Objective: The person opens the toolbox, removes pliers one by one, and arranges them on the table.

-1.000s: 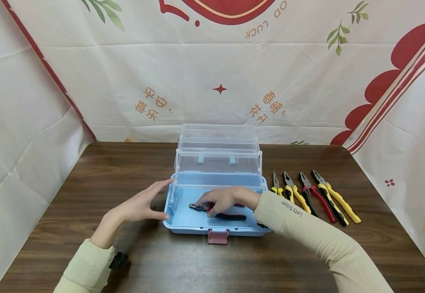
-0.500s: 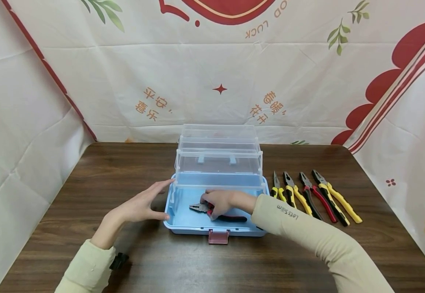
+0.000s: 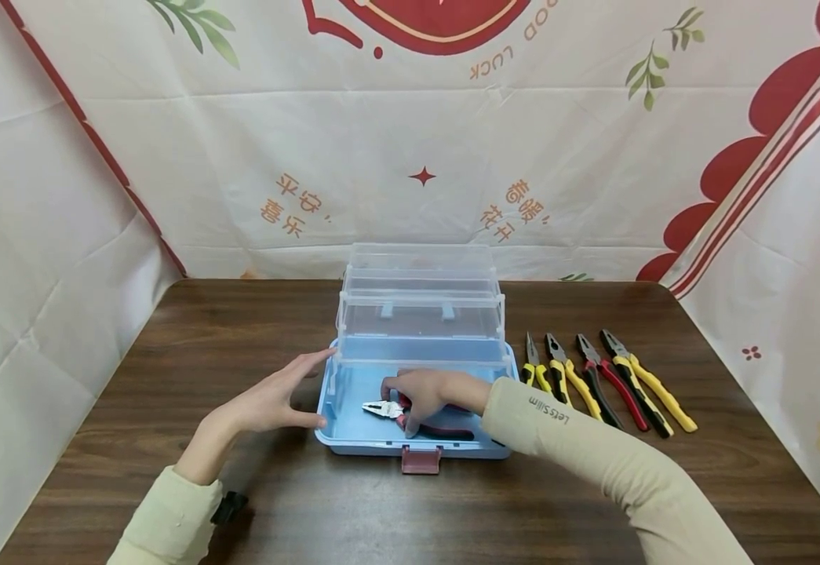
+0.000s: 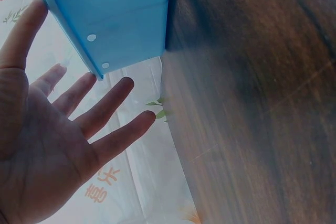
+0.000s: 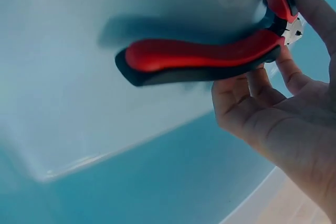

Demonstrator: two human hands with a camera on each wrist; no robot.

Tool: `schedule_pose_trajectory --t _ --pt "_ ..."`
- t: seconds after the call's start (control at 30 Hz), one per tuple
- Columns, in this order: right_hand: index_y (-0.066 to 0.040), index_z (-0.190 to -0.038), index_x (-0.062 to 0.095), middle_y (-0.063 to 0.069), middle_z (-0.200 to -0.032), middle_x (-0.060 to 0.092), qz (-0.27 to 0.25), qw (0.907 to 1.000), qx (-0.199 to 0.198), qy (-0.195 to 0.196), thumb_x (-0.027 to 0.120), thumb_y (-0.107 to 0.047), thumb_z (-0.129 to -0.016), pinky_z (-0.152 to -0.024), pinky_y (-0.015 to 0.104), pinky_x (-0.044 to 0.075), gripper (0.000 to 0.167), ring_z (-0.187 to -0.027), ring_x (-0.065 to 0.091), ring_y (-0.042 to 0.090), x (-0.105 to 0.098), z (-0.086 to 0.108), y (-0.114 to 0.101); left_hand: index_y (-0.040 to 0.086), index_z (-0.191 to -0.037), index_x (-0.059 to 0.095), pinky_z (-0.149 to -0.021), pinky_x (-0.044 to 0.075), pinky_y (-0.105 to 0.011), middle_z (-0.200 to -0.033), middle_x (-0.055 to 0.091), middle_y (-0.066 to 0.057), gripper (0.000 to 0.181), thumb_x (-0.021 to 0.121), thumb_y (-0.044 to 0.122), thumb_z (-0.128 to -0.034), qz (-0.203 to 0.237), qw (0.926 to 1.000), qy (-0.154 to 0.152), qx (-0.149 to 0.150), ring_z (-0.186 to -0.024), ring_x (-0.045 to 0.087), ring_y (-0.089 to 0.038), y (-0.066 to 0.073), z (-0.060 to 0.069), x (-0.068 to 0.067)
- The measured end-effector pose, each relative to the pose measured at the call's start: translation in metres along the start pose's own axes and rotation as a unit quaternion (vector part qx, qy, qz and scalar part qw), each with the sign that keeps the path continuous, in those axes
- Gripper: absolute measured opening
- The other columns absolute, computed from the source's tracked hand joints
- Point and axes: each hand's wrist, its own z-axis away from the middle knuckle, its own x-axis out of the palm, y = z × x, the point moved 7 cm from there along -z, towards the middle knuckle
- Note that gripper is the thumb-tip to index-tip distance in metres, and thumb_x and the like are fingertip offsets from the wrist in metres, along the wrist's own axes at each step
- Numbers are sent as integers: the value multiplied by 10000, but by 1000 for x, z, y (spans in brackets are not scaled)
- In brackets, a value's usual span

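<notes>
In the head view a light-blue toolbox (image 3: 346, 430) stands opened, its clear trays raised at the back. Inside it my right hand (image 3: 425, 392) grips a pair of combination pliers (image 3: 384, 409) with red-and-black handles, jaws pointing left. The right wrist view shows the pliers' handles (image 5: 189, 59) spread apart, with thumb and fingers pinching them near the pivot. My left hand (image 3: 268, 399) is at the box's left end, thumb and fingers spread. From the left wrist, its thumb touches the rim of the blue box (image 4: 118, 17) and the other fingers are extended.
Right of the box lie several other pliers: long-nose pliers (image 3: 532, 353), yellow-and-black pliers (image 3: 579, 390), red-and-black pliers (image 3: 621, 388) and larger yellow-and-black pliers (image 3: 653, 392). A maroon latch (image 3: 420, 461) hangs at the box front. White cloth (image 3: 410, 125) hangs behind the dark wooden table (image 3: 240, 337).
My right hand's fingers have closed round the pliers, and the pliers have shifted slightly toward the front of the box. The left hand stays at the box's left end.
</notes>
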Motion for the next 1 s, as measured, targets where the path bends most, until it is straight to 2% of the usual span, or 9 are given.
schedule_pose_trajectory --t 0.23,0.47,0.6,0.87,1.0 --pt "-190 -1114 447 4 -794 477 -293 9995 -110 -106 752 -223 -707 -586 249 325 509 -667 390 108 2 -2 2 238 -1406 166 -923 279 -518 -1396 224 -73 910 744 303 -706 50 10000 -10 43 -1229 281 -307 1 0 0" --pt "-194 -1006 438 -26 -680 445 -610 9980 -77 -155 743 -204 -719 -534 236 308 418 -574 370 103 3 -3 3 229 -1408 164 -924 283 -509 -1393 229 -70 905 738 302 -713 70 9999 -18 138 -1225 291 -307 1 0 -1" --pt "-196 -984 445 -29 -681 451 -748 9969 -170 -172 740 -199 -723 -535 233 314 394 -575 377 98 4 -3 3 226 -1409 164 -925 280 -512 -1394 226 -70 900 735 298 -717 106 9999 -36 125 -1226 288 -311 1 0 0" --pt "-202 -1005 466 -23 -659 366 -924 9950 -277 -250 721 -189 -743 -538 237 288 365 -568 333 105 3 -2 3 229 -1407 167 -922 286 -510 -1390 233 -67 899 737 298 -715 116 9999 -13 94 -1220 298 -312 0 0 0" --pt "-203 -1005 471 -7 -688 368 -1236 9909 -353 -394 705 -166 -759 -544 246 284 341 -584 332 114 4 -1 4 220 -1406 171 -922 291 -502 -1388 236 -72 899 739 295 -713 111 9999 -9 118 -1214 307 -311 0 0 0"
